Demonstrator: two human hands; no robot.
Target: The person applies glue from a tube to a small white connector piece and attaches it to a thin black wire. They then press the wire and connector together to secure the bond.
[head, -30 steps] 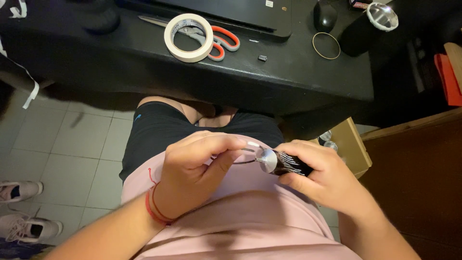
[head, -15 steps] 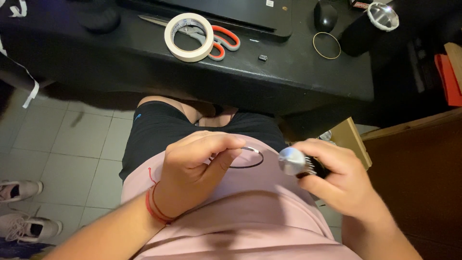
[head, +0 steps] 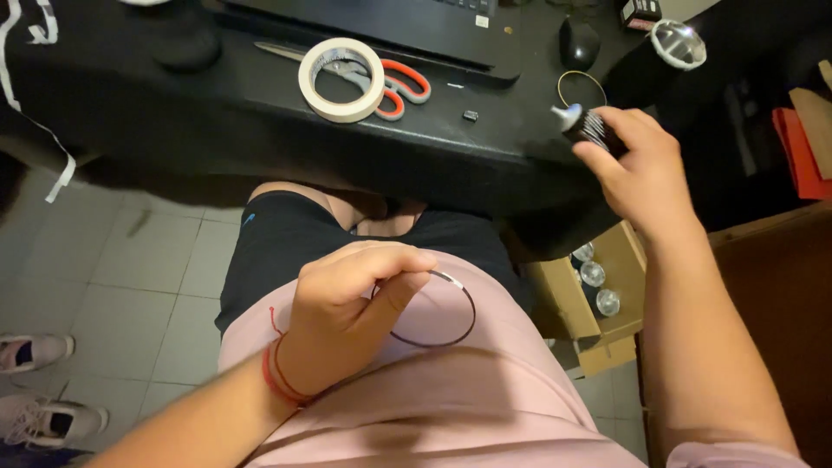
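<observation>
We take this for a home desk corner used for small craft work: a black desk (head: 260,113) carries a roll of masking tape (head: 341,79), orange-handled scissors (head: 394,85), a computer mouse (head: 579,43) and the edge of a laptop (head: 407,22). Below we see a tiled floor (head: 130,260), sneakers (head: 35,351) and a cardboard box (head: 598,303) of small jars.

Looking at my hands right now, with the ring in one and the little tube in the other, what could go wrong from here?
1. The left hand pinches the thin wire ring only at one spot above the lap; it could slip and fall to the tiled floor.
2. The right hand holds the small dark tube right at the edge of the black desk; set down there, it might roll off, perhaps into the open cardboard box below.
</observation>
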